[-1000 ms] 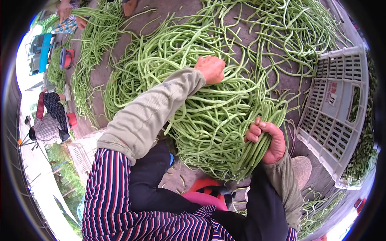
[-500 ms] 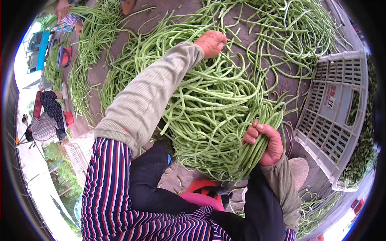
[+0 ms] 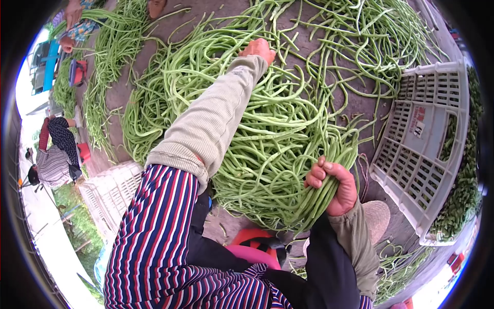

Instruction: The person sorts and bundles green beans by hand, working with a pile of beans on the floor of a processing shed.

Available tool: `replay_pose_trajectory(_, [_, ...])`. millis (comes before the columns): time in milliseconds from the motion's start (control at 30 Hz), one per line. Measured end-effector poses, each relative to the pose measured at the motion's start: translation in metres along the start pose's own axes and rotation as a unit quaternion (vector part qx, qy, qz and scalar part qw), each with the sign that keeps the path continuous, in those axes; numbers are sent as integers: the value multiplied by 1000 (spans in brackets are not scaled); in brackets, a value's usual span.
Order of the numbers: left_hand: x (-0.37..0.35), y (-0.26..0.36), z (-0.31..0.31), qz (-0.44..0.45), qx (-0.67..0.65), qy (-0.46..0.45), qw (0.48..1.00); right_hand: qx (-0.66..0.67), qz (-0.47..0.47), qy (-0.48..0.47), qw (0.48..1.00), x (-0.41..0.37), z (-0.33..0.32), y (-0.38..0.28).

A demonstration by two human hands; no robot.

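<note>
Brown-grey ground [image 3: 360,108] under everything, with black round edges cutting off the corners. On the far part of a big pile of long green beans [image 3: 278,123], the left hand [image 3: 257,50], bent in at the fingers, with the knuckles up and the fingertips hidden. Too hard to tell if holding any beans or just pressing on top. At the near right side of the same pile, the right hand [image 3: 334,188], closed tight around a bundle of beans [image 3: 321,198], with the thumb at the top and part of the bundle hidden behind the fingers.

Under the pile, a bit of dark trouser leg [image 3: 332,262], and between the legs something pink [image 3: 252,255] and something red and black [image 3: 254,237], both partly covered, so hard to name. Beside the right sleeve, a straw hat [image 3: 376,219], partly hidden. Farther right, a tilted grey-white crate [image 3: 424,131] with holes, red writing and a small label too blurry to read. Behind the holes, dark green stuff [image 3: 453,206], too squashed together to name.

More loose beans [image 3: 370,41] at the top right. At the top left, another person's hands [image 3: 73,13] near long beans, with the rest cut off. Far left, a bent-over person [image 3: 54,167] in a stripy top, small and blurry, and a second pale crate [image 3: 116,188], partly behind the left sleeve.
</note>
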State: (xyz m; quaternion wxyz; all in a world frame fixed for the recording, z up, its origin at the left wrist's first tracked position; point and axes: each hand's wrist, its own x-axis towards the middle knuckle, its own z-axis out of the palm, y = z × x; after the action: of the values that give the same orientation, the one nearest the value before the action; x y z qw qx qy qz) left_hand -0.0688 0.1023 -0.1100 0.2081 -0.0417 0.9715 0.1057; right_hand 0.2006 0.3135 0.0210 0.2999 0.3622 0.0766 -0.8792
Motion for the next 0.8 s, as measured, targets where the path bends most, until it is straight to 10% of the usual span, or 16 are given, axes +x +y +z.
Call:
replay_pose_trajectory(233, [10,3,5,-113,-98,-23,988,31,-1,-10,999,-3,-5,-4])
replay_pose_trajectory(533, [9,-4,13,-30,-72,5,997,45,0,-7,999,-8,-11,-9])
replay_pose_trajectory(600, [-17,3,-8,-37,-437,-77,895,39,-6,-8,999,-8,-11,-9])
replay_pose_trajectory(800, [-114,24,-122,113,-531,-49,838,-11,-14,-38,999,-1,-10,-9])
